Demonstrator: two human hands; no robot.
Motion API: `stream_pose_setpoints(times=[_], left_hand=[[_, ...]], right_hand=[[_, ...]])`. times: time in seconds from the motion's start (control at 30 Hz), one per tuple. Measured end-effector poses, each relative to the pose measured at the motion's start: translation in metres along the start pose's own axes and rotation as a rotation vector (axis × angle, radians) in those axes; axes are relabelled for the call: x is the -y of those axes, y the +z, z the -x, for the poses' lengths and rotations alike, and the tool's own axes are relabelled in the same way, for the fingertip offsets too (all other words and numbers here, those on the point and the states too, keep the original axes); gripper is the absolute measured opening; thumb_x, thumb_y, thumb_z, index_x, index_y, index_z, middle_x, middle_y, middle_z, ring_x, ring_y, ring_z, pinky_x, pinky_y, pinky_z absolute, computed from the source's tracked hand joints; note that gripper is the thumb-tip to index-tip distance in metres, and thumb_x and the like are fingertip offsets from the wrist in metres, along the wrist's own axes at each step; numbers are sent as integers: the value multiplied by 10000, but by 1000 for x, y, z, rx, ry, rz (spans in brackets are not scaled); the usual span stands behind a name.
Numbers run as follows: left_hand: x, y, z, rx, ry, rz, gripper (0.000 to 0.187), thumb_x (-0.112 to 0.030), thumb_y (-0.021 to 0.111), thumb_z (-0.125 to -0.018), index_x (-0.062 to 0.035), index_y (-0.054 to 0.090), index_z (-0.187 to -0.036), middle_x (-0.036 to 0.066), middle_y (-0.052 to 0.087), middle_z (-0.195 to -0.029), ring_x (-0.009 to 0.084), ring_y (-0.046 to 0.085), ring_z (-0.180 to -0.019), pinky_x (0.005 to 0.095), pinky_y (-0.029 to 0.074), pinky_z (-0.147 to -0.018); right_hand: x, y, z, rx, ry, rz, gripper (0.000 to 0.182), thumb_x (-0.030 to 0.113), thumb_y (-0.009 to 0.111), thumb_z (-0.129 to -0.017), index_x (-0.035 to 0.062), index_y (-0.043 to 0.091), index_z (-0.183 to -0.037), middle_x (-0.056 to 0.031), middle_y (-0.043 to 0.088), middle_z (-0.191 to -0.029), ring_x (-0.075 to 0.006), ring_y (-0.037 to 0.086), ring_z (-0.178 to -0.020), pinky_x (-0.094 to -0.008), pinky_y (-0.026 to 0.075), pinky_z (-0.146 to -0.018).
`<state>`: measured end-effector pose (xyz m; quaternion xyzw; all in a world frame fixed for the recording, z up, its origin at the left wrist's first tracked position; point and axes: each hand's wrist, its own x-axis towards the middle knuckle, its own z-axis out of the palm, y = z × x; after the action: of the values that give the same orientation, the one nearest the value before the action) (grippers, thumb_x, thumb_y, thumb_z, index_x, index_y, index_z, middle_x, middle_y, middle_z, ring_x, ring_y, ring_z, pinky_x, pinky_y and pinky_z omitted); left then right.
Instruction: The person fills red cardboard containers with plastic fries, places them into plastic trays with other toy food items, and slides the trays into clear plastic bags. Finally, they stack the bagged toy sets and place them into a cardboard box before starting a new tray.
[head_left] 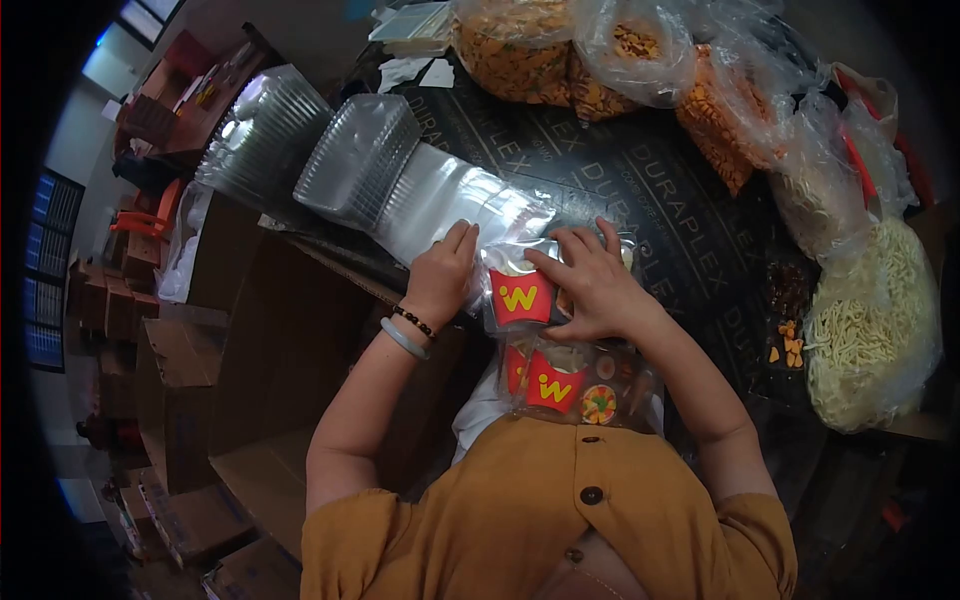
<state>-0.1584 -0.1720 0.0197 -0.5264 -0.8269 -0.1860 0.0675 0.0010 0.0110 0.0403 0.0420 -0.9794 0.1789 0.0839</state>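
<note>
A clear plastic pack with a red toy fries box (521,298), marked with a yellow W-like logo, lies between my hands. My left hand (441,268) is at the pack's left edge, fingers pressed together and pinching the clear film. From the right, my right hand (597,282) grips the pack with its fingers over the top and thumb lower down; part of the contents is hidden beneath it. Closer to my body rest more packs with red fries boxes (556,380) and a round toy pizza (598,404). Flat clear plastic bags (455,195) are spread just beyond my left hand.
Stacked clear plastic trays (358,160) stand beyond the bags at left. Large bags of orange pieces (725,115) and pale noodle-like strips (870,330) line the far and right sides of the black board (665,215). Cardboard boxes (270,350) stand at left.
</note>
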Motion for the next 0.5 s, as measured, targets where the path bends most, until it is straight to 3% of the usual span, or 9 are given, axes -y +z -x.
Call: stream_pose_setpoints(times=[0.2, 0.27, 0.4, 0.5], left_hand=[[1, -3, 1, 47, 86, -53, 532, -16, 602, -694, -38, 491, -1214, 135, 517, -1229, 316, 612, -890, 363, 511, -737], [-3, -16, 0, 320, 180, 60, 574, -27, 570, -724, -25, 419, -1278, 145, 424, -1332, 301, 627, -803, 355, 514, -668], [-19, -19, -2, 367, 168, 58, 626, -21, 579, -709, -14, 382, -1304, 140, 364, -1384, 329, 624, -810, 375, 515, -655], [-33, -13, -11, 442, 94, 27, 775, 25, 592, -652, -47, 301, -1367, 158, 281, -1432, 351, 624, -778, 401, 516, -648]], right_hand=[[-3, 18, -22, -51, 88, 63, 883, 476, 759, -496, 143, 485, -1266, -209, 436, -1217, -364, 378, -1190, -548, 98, -1059], [-7, 26, -26, -72, 137, 47, 884, 486, 758, -497, 144, 487, -1265, -209, 437, -1214, -364, 378, -1187, -552, 100, -1053], [-2, 40, -31, -140, 277, 73, 904, 531, 750, -502, 131, 484, -1268, -208, 434, -1219, -362, 370, -1190, -561, 122, -1032], [12, 46, -44, -151, 374, 28, 954, 539, 758, -488, 90, 463, -1276, -218, 419, -1243, -370, 342, -1227, -574, 115, -1028]])
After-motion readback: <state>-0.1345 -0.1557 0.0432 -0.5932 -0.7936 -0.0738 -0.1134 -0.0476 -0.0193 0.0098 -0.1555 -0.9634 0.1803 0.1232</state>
